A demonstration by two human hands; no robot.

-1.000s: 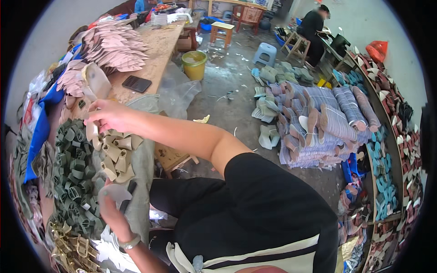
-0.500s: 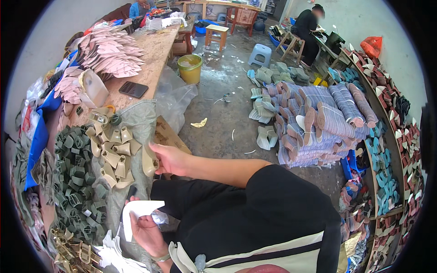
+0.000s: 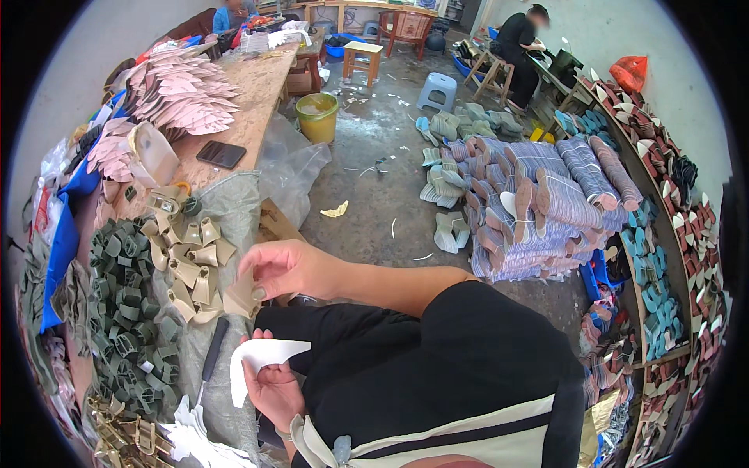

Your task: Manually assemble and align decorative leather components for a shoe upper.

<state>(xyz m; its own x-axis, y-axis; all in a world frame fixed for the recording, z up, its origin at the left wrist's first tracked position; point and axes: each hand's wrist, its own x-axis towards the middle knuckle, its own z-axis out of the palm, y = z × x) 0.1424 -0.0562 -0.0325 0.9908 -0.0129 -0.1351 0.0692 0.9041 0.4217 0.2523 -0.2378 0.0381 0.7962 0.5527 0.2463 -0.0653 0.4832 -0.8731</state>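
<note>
My right hand (image 3: 289, 267) reaches across to the left, its fingers closed around a beige shoe heel (image 3: 240, 296) beside the workbench. Below it my left hand (image 3: 275, 390) is turned palm up and holds a white curved sheet piece (image 3: 248, 360) between thumb and fingers. Just beyond the right hand lies a cluster of loose tan shoe heels (image 3: 187, 269). A tool with a dark handle (image 3: 216, 347) and thin metal shaft rests on the grey cloth (image 3: 242, 203), left of the white piece. More white cut pieces (image 3: 191, 441) lie near the bench's lower end.
Dark green heel-like pieces (image 3: 125, 312) cover the bench's left side, with gold ones (image 3: 129, 433) nearer. Farther along are pink cut pieces (image 3: 187, 90) and a phone (image 3: 221, 154). Right stand bundled insoles (image 3: 538, 203), a yellow bucket (image 3: 317, 121) and a blue stool (image 3: 437, 91). Two people sit farther off.
My right hand has turned and tilted the heel and brought it slightly lower. My left hand has shifted right with the white piece, uncovering the dark-handled tool. The view has shifted slightly.
</note>
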